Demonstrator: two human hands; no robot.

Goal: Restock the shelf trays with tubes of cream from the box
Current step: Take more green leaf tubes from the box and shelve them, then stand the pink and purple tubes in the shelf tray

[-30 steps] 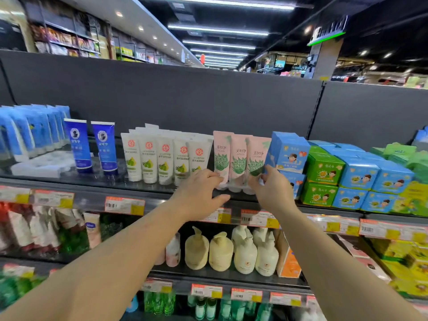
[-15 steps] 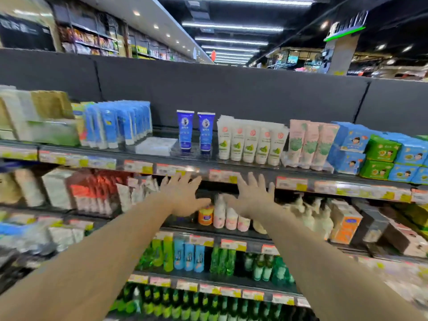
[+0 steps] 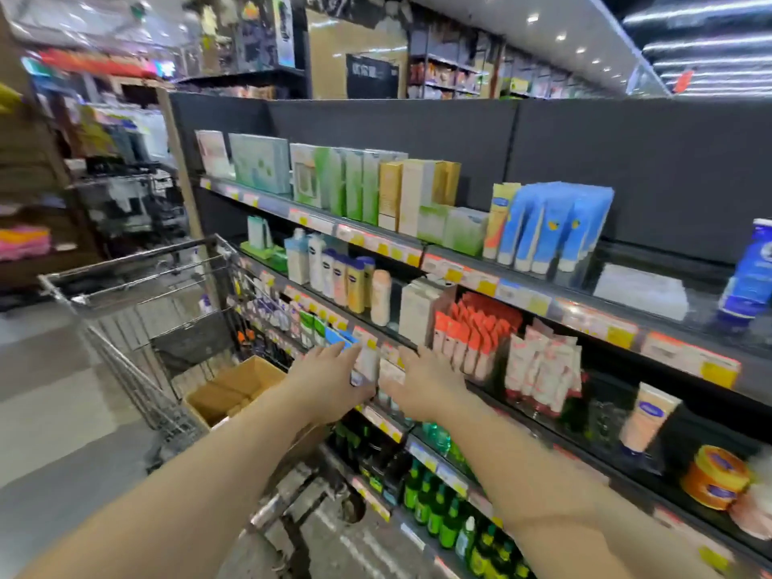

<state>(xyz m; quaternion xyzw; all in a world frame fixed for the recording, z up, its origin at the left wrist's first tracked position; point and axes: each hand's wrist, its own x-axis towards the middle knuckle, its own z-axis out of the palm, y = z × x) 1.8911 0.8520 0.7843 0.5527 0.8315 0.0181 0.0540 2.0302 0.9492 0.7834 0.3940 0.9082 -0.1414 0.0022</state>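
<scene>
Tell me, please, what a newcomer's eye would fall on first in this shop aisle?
Probably the two bare forearms reaching out mid-frame, the left hand and the right hand both empty with fingers spread before the shelf edge. Next, the metal shopping cart at left, an open cardboard box standing in it. Then the blue tubes upright on the top shelf.

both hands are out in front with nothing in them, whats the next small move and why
Probably reach the left hand down to the open cardboard box in the shopping cart for tubes. Both it and the right hand look open and hold nothing, and the box sits just below and left of them. Its contents are too blurred to confirm.
</scene>
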